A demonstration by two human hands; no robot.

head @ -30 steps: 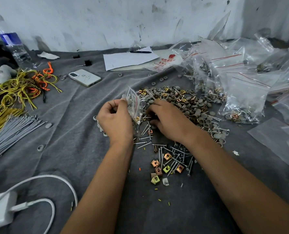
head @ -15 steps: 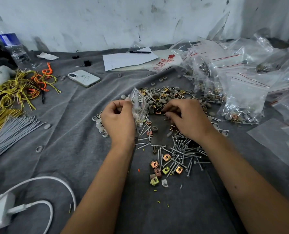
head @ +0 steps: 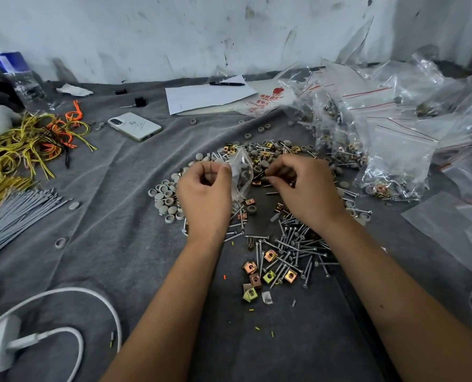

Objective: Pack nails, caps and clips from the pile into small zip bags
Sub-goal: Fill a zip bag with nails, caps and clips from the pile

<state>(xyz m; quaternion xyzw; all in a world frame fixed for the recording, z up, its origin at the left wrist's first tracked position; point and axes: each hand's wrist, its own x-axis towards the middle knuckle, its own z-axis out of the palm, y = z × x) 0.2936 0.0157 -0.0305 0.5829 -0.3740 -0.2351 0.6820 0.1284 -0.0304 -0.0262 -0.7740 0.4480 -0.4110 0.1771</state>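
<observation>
We see our left hand (head: 205,193) raised just above the grey cloth (head: 113,216), its fingers curled in and the thumb and forefinger pinching the top edge of a small clear zip bag (head: 240,175), which hangs down from that pinch with its mouth spread a little. Our right hand (head: 302,188) sits just to the right of the bag, fingers bent and fingertips drawn together near the bag's opening; it seems to pinch something thin and dark there, but we cannot tell what it is. Beyond and between both hands lies the pile (head: 270,155) of mixed parts. Round grey caps (head: 166,197) are gathered just left of our left wrist. Nails (head: 295,244) lie scattered below our right wrist, and among them and nearer to us sit square metal clips (head: 269,256) in copper and yellow tones. To the right, filled bags (head: 394,161) are heaped against one another. Farther back we see a sheet of paper (head: 210,95) with a pen (head: 226,84) on it, and a phone (head: 134,126) lying on the cloth. At the left lie yellow and orange wires (head: 33,142), and a white charger cable (head: 64,296) curves at the lower left.
</observation>
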